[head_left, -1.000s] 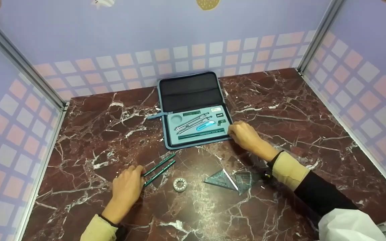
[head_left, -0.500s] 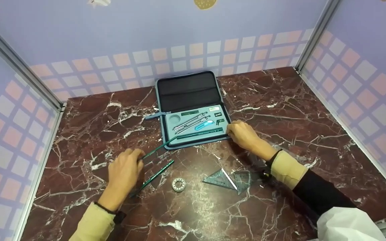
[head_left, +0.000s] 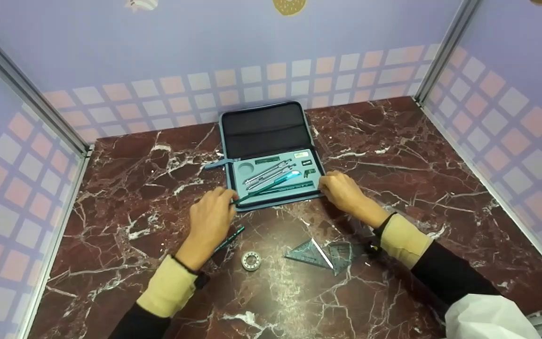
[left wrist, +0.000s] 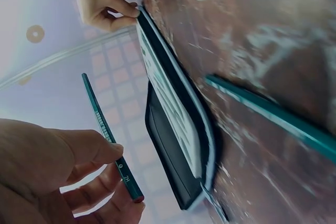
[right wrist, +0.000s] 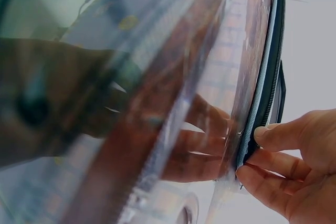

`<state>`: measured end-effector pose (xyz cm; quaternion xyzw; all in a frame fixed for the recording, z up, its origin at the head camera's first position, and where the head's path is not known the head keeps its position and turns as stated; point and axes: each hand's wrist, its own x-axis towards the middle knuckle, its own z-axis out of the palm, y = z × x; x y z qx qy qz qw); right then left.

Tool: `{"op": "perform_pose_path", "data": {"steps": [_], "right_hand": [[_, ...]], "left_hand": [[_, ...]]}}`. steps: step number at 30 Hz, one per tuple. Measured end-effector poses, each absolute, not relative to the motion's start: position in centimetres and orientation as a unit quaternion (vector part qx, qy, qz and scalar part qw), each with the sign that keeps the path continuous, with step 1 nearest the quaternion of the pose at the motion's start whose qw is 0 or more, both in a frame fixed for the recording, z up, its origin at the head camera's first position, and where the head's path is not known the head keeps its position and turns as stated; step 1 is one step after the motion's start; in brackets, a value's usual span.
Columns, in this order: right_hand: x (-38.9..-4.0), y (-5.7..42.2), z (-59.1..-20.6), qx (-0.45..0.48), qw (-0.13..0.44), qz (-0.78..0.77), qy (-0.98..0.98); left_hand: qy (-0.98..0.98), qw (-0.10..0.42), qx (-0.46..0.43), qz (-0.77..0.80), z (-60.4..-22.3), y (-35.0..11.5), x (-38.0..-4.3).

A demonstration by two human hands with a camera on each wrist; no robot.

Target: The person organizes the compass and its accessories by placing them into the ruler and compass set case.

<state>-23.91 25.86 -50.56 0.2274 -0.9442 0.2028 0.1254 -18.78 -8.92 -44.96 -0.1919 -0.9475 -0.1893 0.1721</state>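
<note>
My left hand (head_left: 211,214) pinches a green pencil (left wrist: 93,98) marked 2H between thumb and fingers. In the head view that pencil slants over the front left of an open zip case (head_left: 266,134). My right hand (head_left: 342,190) pinches the case's front right corner, thumb on top and fingers below (right wrist: 262,174). The case's pale blue tray holds two silver compasses (head_left: 266,174), a bright blue cutter (head_left: 290,175), a white eraser (head_left: 300,154) and green pencils (head_left: 299,185). Another green pencil (left wrist: 273,114) lies on the table, partly behind my left forearm in the head view.
A small pale ring (head_left: 244,262) with dark marks lies on the marbled table (head_left: 158,155). Transparent set squares (head_left: 306,253) lie to its right, near my right sleeve. Patterned panels (head_left: 252,42) enclose the back and sides. The case's blue strap (head_left: 217,164) sticks out left.
My left hand has picked up one of the two loose pencils and carried it up and right to the case. My right hand stays on the case corner.
</note>
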Motion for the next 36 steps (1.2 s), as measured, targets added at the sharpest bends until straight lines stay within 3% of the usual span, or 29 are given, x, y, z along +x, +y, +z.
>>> {"op": "perform_pose_path", "data": {"steps": [16,36], "right_hand": [[-24.0,25.8,-50.6,0.229,0.124,0.203,-0.944],[-24.0,26.0,-50.6,0.237,0.128,0.206,-0.941]], "left_hand": [[-0.945,0.182,-0.217,-0.166,-45.6,-5.7,-21.2],[-0.953,0.149,-0.218,-0.148,-47.8,-2.0,-23.9]]}}
